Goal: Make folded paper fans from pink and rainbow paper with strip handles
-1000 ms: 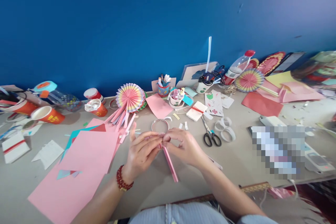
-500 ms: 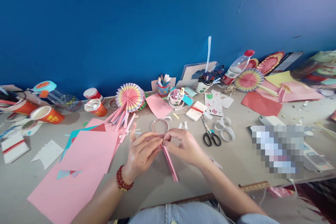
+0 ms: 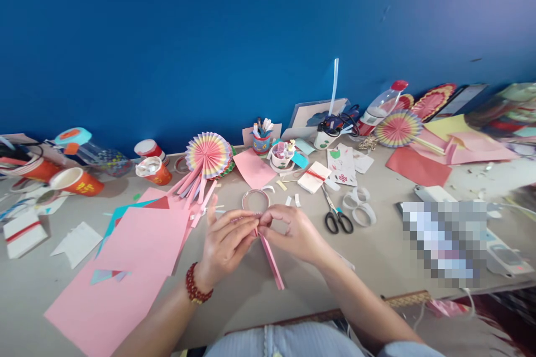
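My left hand [image 3: 228, 240] and my right hand [image 3: 295, 234] meet over the middle of the table, fingertips pinched close together. Between them they hold a folded pink paper strip [image 3: 272, 265], whose long end slants down toward me. A narrow pleated edge shows above the left fingers; the rest of the paper is hidden behind the hands. Just beyond the fingertips lies a ring-shaped roll, apparently of tape [image 3: 243, 201]. Scissors with black handles [image 3: 335, 217] rest to the right of my right hand. Left of my left hand are pink paper sheets [image 3: 142, 240].
A round pleated paper fan [image 3: 207, 156] stands behind my left hand. Paper cups [image 3: 77, 183], a small pot of pens [image 3: 262, 139] and a plastic bottle [image 3: 381, 109] line the wall. White tape rings [image 3: 363, 214] and a blurred-out device [image 3: 444, 242] lie at right.
My fingers have shifted very slightly on the pink paper strip, both hands staying in the same place. The view has moved a little; other things lie as before.
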`<state>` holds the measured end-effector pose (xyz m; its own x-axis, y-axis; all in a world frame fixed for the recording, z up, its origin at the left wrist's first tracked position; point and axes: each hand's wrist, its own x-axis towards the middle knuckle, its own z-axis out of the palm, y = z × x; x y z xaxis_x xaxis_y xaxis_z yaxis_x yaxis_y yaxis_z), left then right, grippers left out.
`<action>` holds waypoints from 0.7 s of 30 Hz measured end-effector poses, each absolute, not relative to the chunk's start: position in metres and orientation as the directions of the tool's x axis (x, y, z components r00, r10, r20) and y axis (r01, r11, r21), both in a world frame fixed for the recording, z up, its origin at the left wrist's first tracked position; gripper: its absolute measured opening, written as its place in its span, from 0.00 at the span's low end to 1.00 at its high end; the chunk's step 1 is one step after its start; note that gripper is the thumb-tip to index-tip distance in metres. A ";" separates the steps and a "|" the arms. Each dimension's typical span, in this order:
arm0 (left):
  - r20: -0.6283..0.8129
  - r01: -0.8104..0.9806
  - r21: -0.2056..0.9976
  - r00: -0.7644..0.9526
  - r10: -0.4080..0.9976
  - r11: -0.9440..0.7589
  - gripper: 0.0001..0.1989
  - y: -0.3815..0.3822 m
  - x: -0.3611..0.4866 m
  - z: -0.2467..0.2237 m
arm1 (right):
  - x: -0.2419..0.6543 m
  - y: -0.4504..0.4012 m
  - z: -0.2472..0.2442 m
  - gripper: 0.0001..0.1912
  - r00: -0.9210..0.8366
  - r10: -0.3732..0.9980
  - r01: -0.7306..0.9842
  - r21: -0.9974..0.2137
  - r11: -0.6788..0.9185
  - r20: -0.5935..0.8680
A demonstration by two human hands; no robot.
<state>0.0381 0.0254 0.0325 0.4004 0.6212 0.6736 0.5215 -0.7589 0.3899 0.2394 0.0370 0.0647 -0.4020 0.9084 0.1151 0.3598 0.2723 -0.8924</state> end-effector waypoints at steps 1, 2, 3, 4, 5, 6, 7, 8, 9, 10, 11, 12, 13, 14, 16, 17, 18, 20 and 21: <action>0.671 0.516 0.399 0.399 0.625 -0.758 0.12 0.026 0.038 0.032 | 0.241 0.037 0.065 0.04 -0.414 0.902 0.355 -0.891 0.284 0.122; 0.669 0.511 0.408 0.397 0.629 -0.757 0.12 0.026 0.037 0.031 | 0.242 0.037 0.066 0.03 -0.426 0.895 0.351 -0.888 0.296 0.130; 0.667 0.508 0.415 0.394 0.632 -0.755 0.12 0.027 0.036 0.030 | 0.243 0.037 0.067 0.03 -0.440 0.887 0.346 -0.886 0.308 0.136; 0.668 0.506 0.420 0.391 0.634 -0.754 0.12 0.027 0.036 0.029 | 0.245 0.037 0.067 0.04 -0.454 0.880 0.335 -0.888 0.316 0.142; 0.671 0.504 0.422 0.386 0.633 -0.754 0.13 0.028 0.036 0.029 | 0.246 0.037 0.068 0.05 -0.467 0.872 0.319 -0.892 0.321 0.148; 0.674 0.503 0.422 0.383 0.632 -0.755 0.13 0.028 0.035 0.029 | 0.247 0.037 0.068 0.04 -0.475 0.866 0.303 -0.896 0.325 0.154; 0.676 0.501 0.422 0.382 0.630 -0.756 0.13 0.028 0.035 0.029 | 0.247 0.036 0.068 0.02 -0.476 0.865 0.295 -0.898 0.326 0.158; 0.675 0.501 0.422 0.382 0.631 -0.755 0.12 0.028 0.035 0.029 | 0.247 0.036 0.068 0.02 -0.469 0.868 0.297 -0.897 0.326 0.161; 0.671 0.502 0.424 0.385 0.634 -0.754 0.12 0.028 0.035 0.029 | 0.246 0.036 0.068 0.04 -0.458 0.873 0.307 -0.893 0.329 0.165; 0.665 0.504 0.426 0.388 0.638 -0.751 0.12 0.027 0.036 0.029 | 0.245 0.035 0.067 0.05 -0.444 0.879 0.321 -0.885 0.338 0.175; 0.659 0.508 0.428 0.390 0.643 -0.747 0.12 0.027 0.036 0.028 | 0.244 0.035 0.067 0.05 -0.431 0.882 0.335 -0.874 0.351 0.190; 0.655 0.513 0.430 0.390 0.648 -0.743 0.12 0.027 0.036 0.028 | 0.243 0.034 0.066 0.06 -0.422 0.882 0.343 -0.864 0.369 0.210; 0.652 0.518 0.431 0.387 0.652 -0.739 0.12 0.026 0.036 0.028 | 0.242 0.034 0.065 0.06 -0.419 0.877 0.344 -0.854 0.391 0.233; 0.651 0.521 0.433 0.384 0.655 -0.736 0.12 0.026 0.036 0.028 | 0.241 0.034 0.065 0.06 -0.420 0.871 0.342 -0.844 0.413 0.255; 0.652 0.524 0.435 0.378 0.658 -0.732 0.12 0.026 0.035 0.028 | 0.241 0.033 0.064 0.06 -0.432 0.857 0.340 -0.829 0.443 0.281; 0.651 0.522 0.437 0.377 0.658 -0.732 0.11 0.026 0.035 0.028 | 0.241 0.033 0.064 0.06 -0.443 0.851 0.339 -0.825 0.451 0.284; 0.652 0.519 0.440 0.377 0.658 -0.733 0.11 0.026 0.035 0.028 | 0.242 0.034 0.065 0.06 -0.453 0.846 0.338 -0.824 0.455 0.282; 0.656 0.507 0.446 0.375 0.655 -0.738 0.11 0.027 0.035 0.028 | 0.244 0.034 0.066 0.05 -0.466 0.843 0.339 -0.826 0.450 0.268; 0.659 0.501 0.448 0.375 0.652 -0.741 0.11 0.027 0.035 0.028 | 0.244 0.034 0.066 0.05 -0.467 0.846 0.344 -0.828 0.443 0.259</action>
<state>0.0348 0.0270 0.0281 0.3746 0.6518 0.6594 0.5010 -0.7407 0.4476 0.2441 0.0337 0.0662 -0.4669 0.8456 0.2589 0.3437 0.4433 -0.8279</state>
